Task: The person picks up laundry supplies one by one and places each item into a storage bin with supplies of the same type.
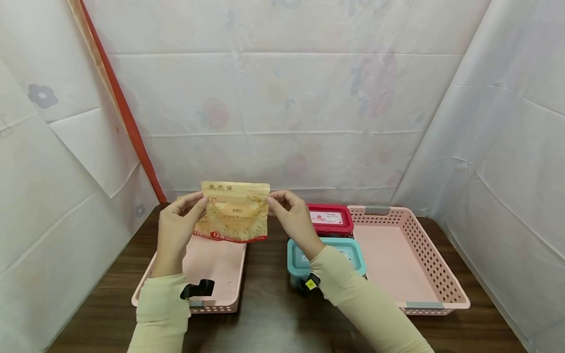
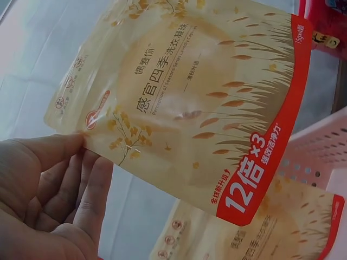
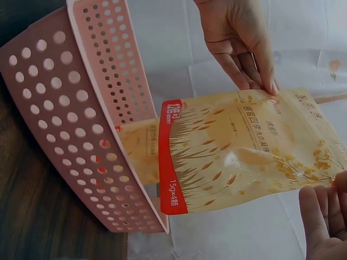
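- A yellow laundry capsule pouch (image 1: 236, 215) is held upright above the table (image 1: 265, 294), its printed front towards the person and its red strip along the 6 o'clock edge.
- Left hand (image 1: 176, 230): grip clamped on the pouch, thumb and fingers pinching its edge at 10 o'clock.
- Right hand (image 1: 295, 215): grip likewise clamped, pinching the opposite edge at 2 o'clock.
- From the held pouch in the head view, the left pink basket (image 1: 216, 267) lies at 7 o'clock, with perforated walls.
- A second yellow pouch (image 2: 260, 233) sits in that basket's far end, partly hidden behind the held one.
- The red-lidded container (image 1: 331, 220) stands at 3 o'clock from the held pouch; the teal-lidded container (image 1: 348, 250), partly covered by the right sleeve, at 4 o'clock.
- Beyond both containers, between 3 and 4 o'clock, rests the right pink basket (image 1: 397, 264).
- At 12 o'clock hangs a pale patterned sheet (image 1: 282, 98).
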{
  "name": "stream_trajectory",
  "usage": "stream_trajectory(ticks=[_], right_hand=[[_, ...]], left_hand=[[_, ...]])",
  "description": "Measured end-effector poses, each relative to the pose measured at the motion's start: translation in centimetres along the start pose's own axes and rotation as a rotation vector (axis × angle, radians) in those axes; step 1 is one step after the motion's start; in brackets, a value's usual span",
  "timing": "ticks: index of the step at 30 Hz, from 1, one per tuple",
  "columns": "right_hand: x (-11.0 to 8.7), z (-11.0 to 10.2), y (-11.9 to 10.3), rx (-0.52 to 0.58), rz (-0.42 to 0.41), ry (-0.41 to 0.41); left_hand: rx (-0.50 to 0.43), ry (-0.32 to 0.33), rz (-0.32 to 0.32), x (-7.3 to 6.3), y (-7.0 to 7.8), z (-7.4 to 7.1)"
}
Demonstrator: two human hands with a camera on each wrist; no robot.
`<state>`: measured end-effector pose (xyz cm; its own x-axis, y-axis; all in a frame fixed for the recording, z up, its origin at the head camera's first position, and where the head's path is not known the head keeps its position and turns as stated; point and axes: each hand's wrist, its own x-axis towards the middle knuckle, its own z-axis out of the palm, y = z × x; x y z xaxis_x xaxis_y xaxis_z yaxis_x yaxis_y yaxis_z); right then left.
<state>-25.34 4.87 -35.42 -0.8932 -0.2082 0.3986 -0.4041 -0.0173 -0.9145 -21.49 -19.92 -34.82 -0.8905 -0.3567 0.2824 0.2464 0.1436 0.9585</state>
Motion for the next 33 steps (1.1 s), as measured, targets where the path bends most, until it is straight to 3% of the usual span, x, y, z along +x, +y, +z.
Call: stream_trajectory(ticks=[13,22,28,33], right_hand=[[0.2,2.8,0.4,0.031,0.027,-0.023],[0.4,4.3,1.1,0.052,0.019,-0.041],[0.3,5.4,1.4,0.053,0.039,-0.065],[0.3,6.2,1.9,0.021,0.051,-0.085]], left_hand=[[-0.110,0.103,-0.085,-0.2,-0.5,-2.0],[-0.045,0.122,-0.125,-0.4,-1.2,-3.2],[0.047,0.134,-0.136,-0.1,-1.7,-4.1],[0.051,0.142,-0.188,0.2,-2.0,-4.9]])
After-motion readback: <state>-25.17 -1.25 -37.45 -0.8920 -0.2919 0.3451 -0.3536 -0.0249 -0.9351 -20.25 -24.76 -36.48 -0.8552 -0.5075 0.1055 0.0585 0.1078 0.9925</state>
